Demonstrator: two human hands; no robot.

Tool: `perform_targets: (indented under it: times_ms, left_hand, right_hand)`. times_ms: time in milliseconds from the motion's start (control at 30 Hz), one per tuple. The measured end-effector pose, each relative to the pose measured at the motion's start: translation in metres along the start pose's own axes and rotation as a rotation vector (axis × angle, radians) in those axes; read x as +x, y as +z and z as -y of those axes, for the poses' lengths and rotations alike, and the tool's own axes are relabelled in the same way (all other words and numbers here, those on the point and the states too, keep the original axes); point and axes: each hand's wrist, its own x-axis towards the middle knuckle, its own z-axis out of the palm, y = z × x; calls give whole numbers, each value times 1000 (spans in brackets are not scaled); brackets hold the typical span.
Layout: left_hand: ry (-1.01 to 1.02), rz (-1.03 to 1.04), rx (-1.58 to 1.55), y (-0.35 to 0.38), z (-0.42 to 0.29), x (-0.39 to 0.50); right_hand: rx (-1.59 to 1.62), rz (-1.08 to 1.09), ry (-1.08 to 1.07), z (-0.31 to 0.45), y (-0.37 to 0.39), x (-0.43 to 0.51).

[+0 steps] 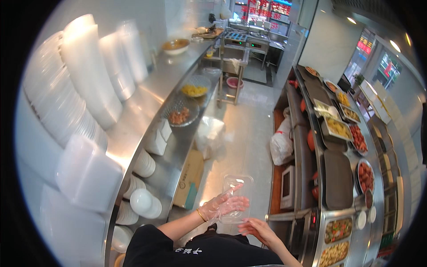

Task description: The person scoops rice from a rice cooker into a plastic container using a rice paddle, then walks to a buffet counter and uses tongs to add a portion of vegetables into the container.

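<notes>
In front of my body is a clear rectangular plastic food container or lid (245,187). My left hand (228,203), in a thin transparent glove, overlaps it with fingers extended along it and appears to hold it. Whether the palm lies over or under the plastic is hard to tell. My right hand (257,229) looks bare, with curled fingers at the container's lower right corner. Its fingertips are at the rim or touching it; their grip is unclear.
On the left, a steel counter (143,96) carries tall stacks of white containers (90,73). Its lower shelf holds stacked bowls (145,163) and a glass bowl of meat (180,115). A cardboard box (190,180) stands on the floor. Food trays (337,128) line the right counter.
</notes>
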Motion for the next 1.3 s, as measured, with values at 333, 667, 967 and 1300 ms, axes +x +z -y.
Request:
perform_targets:
  times_ms: [333,667,967,1300]
  left_hand:
    - [129,-141,-157,-85,-96,152]
    - [504,-407,-61,-135,-240,254]
    - [609,-523,-44,-243,-360,307]
    - [860,-493,52,-289,-495,379]
  right_hand:
    - [-218,-423,-194,180,-160,122]
    - [-1173,-25,-856,551,-112,395]
    - [-1826,24,-1494,774,18,599]
    - [-2014,29,-1728,970,81,818]
